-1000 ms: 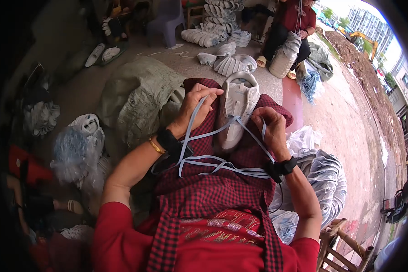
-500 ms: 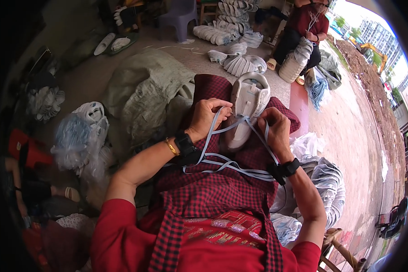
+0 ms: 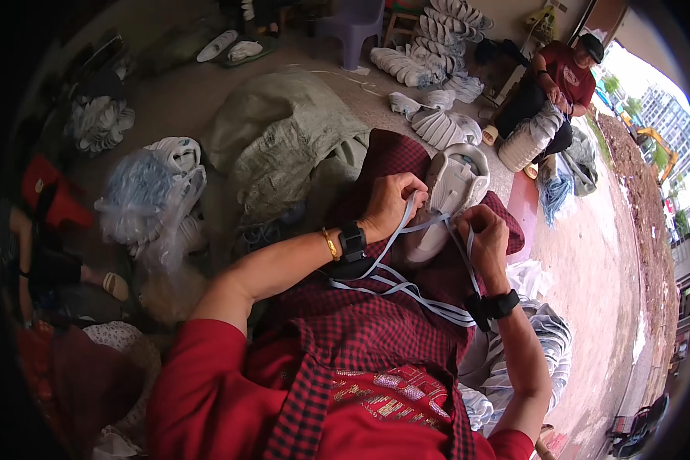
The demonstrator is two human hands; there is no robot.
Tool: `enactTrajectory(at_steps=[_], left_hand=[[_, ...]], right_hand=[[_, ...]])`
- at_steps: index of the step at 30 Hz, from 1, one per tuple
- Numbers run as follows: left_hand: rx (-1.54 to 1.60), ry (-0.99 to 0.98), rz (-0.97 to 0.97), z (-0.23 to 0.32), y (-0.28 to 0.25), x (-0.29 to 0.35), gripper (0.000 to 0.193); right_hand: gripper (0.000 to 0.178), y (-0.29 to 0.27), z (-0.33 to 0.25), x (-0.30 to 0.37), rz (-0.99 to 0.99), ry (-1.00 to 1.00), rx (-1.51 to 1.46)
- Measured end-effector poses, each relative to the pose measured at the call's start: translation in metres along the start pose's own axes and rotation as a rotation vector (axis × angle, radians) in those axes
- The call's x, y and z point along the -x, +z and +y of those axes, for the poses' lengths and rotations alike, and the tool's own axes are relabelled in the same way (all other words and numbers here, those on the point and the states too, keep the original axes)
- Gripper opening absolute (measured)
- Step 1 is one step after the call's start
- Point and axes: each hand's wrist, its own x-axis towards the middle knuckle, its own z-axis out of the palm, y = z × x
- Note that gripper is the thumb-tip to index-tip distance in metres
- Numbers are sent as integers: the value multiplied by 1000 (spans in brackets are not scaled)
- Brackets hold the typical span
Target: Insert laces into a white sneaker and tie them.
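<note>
A pale grey-white shoe (image 3: pixel 454 184) rests on my lap over a red-and-black checked apron (image 3: pixel 337 322), its heel pointing away from me. My left hand (image 3: pixel 395 204) is closed in a pinch on a light blue shoelace (image 3: pixel 395 239) at the shoe's left side. On its right side my right hand (image 3: pixel 484 239) pinches the other part of the lace. The lace crosses the front of the shoe's tongue between both hands. More loose strands of it lie in loops across the apron below.
A big grey-green sack (image 3: pixel 284 130) lies ahead to the left. Plastic-wrapped shoe parts (image 3: pixel 149 188) sit farther left. Rows of shoe uppers (image 3: pixel 445 126) lie on the floor ahead, near a purple chair (image 3: pixel 351 27). Another person (image 3: pixel 563 80) sits at the right. Bundled shoe parts (image 3: pixel 544 345) lie beside my right arm.
The view has turned, so everything sits farther right or lower. Both hands keep their pinch on the lace. The other person has lowered a raised arm and now leans over the shoe stack.
</note>
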Motion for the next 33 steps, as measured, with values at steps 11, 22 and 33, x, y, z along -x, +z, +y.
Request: enactTrajectory(at_steps=[11,22,33], left_hand=[[-258,358,106,-8,3,-5,6],[-204,212,-99,-2,6,-15,11],[-1011,994,-635,46,-18,-73,17]], right_hand=[[13,5,6,-6,-30,36,-64],[21,-1,3,-4,-13,-7,-19],[19,-13,-8,-44,-263,-836,767]])
